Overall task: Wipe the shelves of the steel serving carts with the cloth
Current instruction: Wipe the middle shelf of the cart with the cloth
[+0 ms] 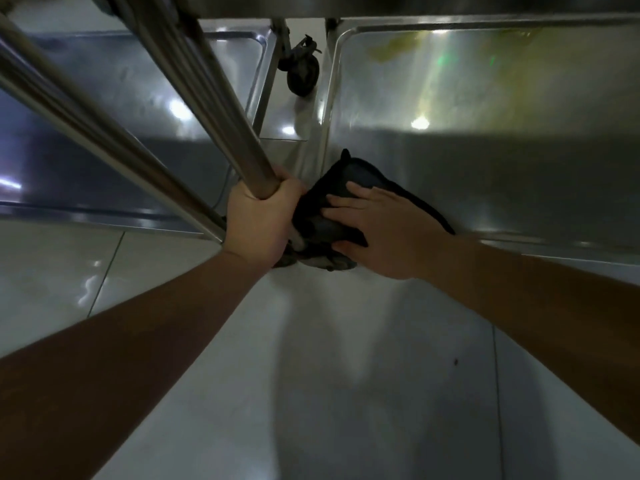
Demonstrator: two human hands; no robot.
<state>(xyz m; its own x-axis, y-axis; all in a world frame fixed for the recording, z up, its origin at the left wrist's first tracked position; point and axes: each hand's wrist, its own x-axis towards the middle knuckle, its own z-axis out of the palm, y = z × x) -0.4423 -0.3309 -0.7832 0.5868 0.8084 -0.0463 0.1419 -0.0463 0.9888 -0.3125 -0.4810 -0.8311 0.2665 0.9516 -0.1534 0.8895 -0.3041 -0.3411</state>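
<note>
Two steel serving carts stand side by side, seen from above at their bottom shelves. My left hand [259, 220] is wrapped around the upright steel post [221, 109] of one cart, near its foot. My right hand [377, 230] lies flat on a dark cloth [349, 174], pressing it onto the near left corner of the right cart's bottom shelf [502, 161]. The cloth hangs partly over that corner. The left cart's bottom shelf [104, 140] lies to the left, behind the posts.
A black caster wheel [303, 76] shows in the gap between the carts. Another caster sits under my hands, mostly hidden. Yellowish smears mark the far part of the right shelf [398, 50]. Glossy pale floor tiles [311, 375] fill the foreground.
</note>
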